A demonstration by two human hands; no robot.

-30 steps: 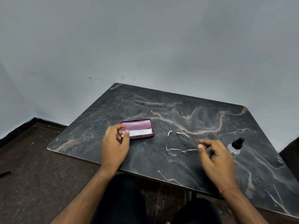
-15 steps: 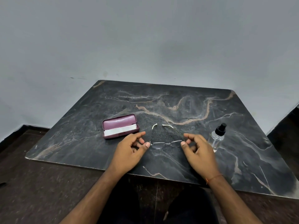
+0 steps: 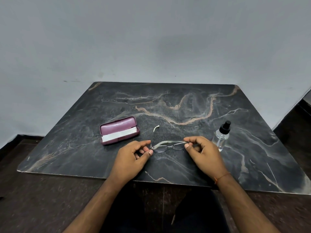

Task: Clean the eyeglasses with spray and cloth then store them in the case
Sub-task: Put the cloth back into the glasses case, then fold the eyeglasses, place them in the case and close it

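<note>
1. Head view: the glasses lie low over the near middle of the dark desk, held at both ends.
2. The left hand pinches the left hinge between thumb and forefinger; the right hand pinches the right hinge the same way.
3. One temple looks folded along the top of the lenses, while the left temple sticks out toward the far side, so the glasses are half folded.
4. The case sits open just left of the glasses, with the white cloth lying inside it, untouched by either hand.
5. The spray bottle stands upright just right of the right hand, cap on, held by nobody.
6. Judging by this layout, cleaning either has not begun or is over; I cannot tell whether the lenses are wet.
7. Left at the least: fold the second temple, place the glasses in the case, close the lid.
</note>
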